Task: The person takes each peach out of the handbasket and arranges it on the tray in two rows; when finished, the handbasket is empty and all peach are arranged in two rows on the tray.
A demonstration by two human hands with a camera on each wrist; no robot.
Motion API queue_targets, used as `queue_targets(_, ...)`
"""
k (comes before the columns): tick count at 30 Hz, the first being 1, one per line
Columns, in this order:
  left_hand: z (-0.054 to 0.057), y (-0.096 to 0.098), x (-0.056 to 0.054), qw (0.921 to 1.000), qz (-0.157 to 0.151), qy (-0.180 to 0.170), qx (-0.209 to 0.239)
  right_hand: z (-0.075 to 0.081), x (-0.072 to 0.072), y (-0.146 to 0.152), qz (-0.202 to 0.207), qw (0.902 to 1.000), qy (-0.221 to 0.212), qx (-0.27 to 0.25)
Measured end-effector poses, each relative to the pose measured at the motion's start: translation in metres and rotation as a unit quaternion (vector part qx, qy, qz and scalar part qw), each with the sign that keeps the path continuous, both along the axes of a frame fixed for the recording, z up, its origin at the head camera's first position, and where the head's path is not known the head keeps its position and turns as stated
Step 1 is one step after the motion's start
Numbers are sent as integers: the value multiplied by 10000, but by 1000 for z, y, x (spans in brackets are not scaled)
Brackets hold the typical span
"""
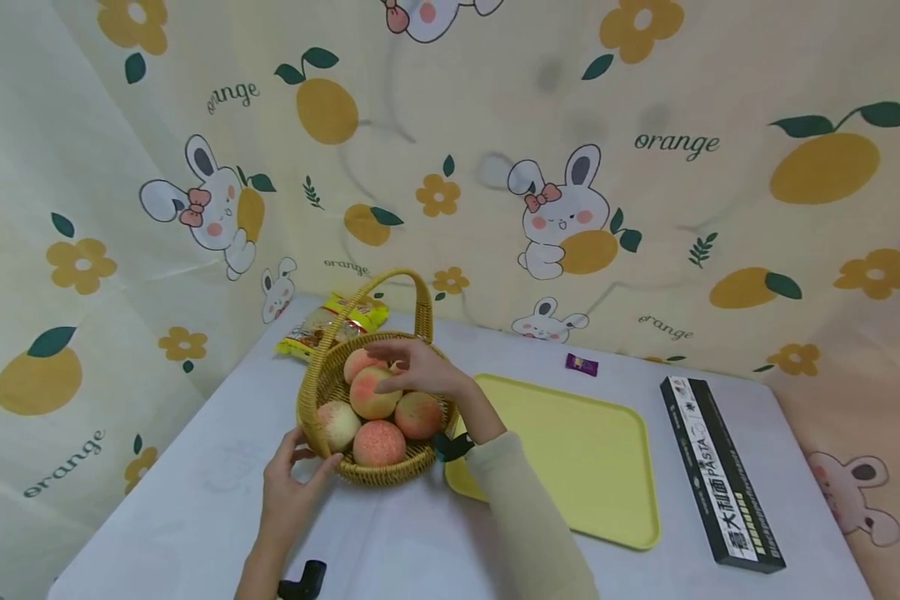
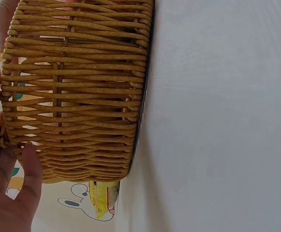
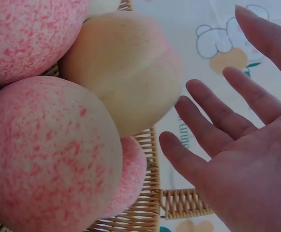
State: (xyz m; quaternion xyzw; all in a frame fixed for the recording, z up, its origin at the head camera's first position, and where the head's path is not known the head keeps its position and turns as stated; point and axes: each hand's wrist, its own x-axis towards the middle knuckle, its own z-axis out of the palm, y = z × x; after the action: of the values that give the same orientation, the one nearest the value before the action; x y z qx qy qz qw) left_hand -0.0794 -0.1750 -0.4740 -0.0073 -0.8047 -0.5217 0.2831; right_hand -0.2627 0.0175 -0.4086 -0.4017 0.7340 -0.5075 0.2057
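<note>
Right hand [image 1: 423, 367] spread above the peaches [image 1: 371, 407]

Its fingers are loose and hold nothing, close to the fruit piled in the wicker basket [image 1: 378, 477]. The left hand [image 1: 291, 482] grips the basket near the foot of its handle, thumb against the woven side. The basket stands on the table [image 1: 195, 525], a yellow snack bag [image 1: 300, 340] behind it, a yellow tray [image 1: 570, 458] just to its right. Farther right lies a black-and-white pasta box [image 1: 722, 475].

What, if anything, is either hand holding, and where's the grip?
The left hand holds the wicker basket by its rim, at the foot of the handle. The right hand, over the peaches, holds nothing.
</note>
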Motion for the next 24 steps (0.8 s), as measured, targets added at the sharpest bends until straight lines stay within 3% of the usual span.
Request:
queue_targets(8, -3, -2, -1, 10000, 2, 58, 5, -5, -5, -10, 223, 9991, -145, 332)
queue_targets(19, -7, -2, -2, 9999, -48, 95, -66, -16, -11, -16, 262, 9949, 323, 914)
queue_targets(24, -5, -3, -2, 9999, -30, 113, -62, -17, -13, -18, 523, 9894, 589, 1218)
